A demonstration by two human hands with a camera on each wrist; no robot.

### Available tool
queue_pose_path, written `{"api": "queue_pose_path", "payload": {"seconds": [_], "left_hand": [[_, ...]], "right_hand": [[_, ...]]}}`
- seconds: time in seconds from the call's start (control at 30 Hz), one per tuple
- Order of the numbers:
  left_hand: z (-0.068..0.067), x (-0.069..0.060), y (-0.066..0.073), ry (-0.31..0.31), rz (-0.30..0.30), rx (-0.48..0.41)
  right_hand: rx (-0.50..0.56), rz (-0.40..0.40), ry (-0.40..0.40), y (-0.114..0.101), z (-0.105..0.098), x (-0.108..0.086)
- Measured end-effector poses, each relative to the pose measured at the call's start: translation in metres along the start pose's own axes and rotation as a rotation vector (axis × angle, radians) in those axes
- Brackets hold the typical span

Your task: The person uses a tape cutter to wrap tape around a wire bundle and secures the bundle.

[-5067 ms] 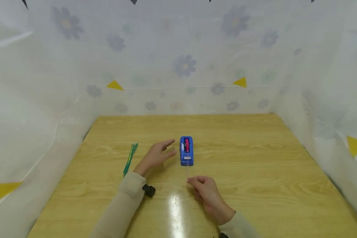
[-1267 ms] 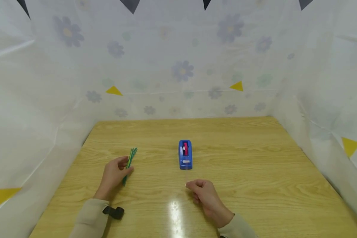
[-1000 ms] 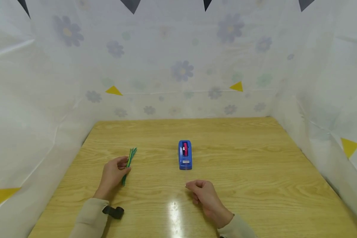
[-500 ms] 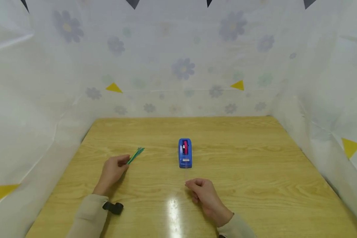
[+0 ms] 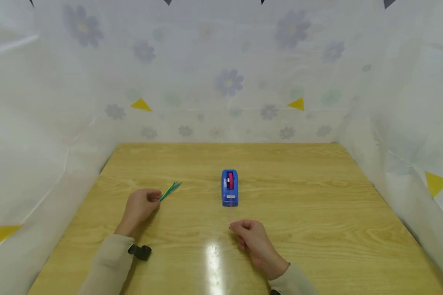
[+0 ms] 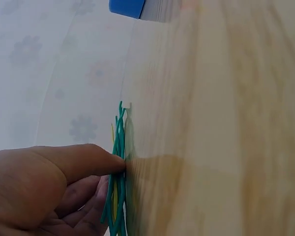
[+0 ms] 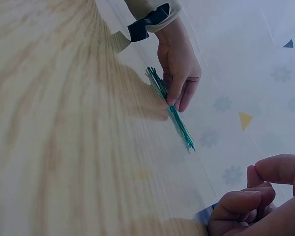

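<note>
My left hand [image 5: 138, 207] pinches a bundle of thin green and yellow wires [image 5: 171, 191] low at the table, at the left. In the left wrist view the thumb side of the hand lies along the wires [image 6: 119, 147], with curled fingers behind. A blue tape dispenser [image 5: 224, 190] with a pink core stands mid-table. From its front a clear strip of tape [image 5: 231, 213], hard to make out, runs toward my right hand [image 5: 256, 246], which pinches its end between thumb and finger. In the right wrist view the dispenser [image 7: 205, 214] is mostly hidden by the right hand.
The wooden table [image 5: 310, 213] carries a bright glare patch at the front middle. White sheeting [image 5: 192, 69] with flower prints and yellow triangles encloses it at the back and both sides.
My left hand went from beside the dispenser to the wires, grasped them, and turned their far ends to the right. The right hand stays put with the tape end; the dispenser has not moved.
</note>
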State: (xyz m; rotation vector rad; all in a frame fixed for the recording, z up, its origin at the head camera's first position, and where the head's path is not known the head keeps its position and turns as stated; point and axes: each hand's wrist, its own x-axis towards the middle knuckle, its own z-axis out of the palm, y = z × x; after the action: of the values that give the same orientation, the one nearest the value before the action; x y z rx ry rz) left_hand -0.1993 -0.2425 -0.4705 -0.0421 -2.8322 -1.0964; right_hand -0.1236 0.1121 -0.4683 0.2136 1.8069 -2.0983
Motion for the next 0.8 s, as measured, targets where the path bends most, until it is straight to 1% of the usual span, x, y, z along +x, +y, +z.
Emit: {"api": "queue_pose_path", "payload": {"seconds": [0.17, 0.33, 0.5, 0.63, 0.8], "left_hand": [[0.0013, 0.0053, 0.0020, -0.047, -0.010, -0.024], [0.0010, 0.0028, 0.0044, -0.089, -0.013, 0.011], [0.0010, -0.0009, 0.0053, -0.115, 0.007, 0.045], [0.0015, -0.0023, 0.0051, -0.107, 0.046, 0.064], [0.0017, -0.0004, 0.0051, -0.068, 0.094, 0.087]], "right_hand": [[-0.012, 0.014, 0.004, -0.0009, -0.0031, 0.0012], [-0.021, 0.013, -0.013, 0.0031, -0.0041, 0.0018], [-0.008, 0.001, -0.029, 0.0055, -0.0030, 0.0014], [-0.007, 0.003, -0.030, 0.0041, -0.0035, 0.0012], [-0.009, 0.000, -0.022, -0.0005, -0.0036, 0.0014]]}}
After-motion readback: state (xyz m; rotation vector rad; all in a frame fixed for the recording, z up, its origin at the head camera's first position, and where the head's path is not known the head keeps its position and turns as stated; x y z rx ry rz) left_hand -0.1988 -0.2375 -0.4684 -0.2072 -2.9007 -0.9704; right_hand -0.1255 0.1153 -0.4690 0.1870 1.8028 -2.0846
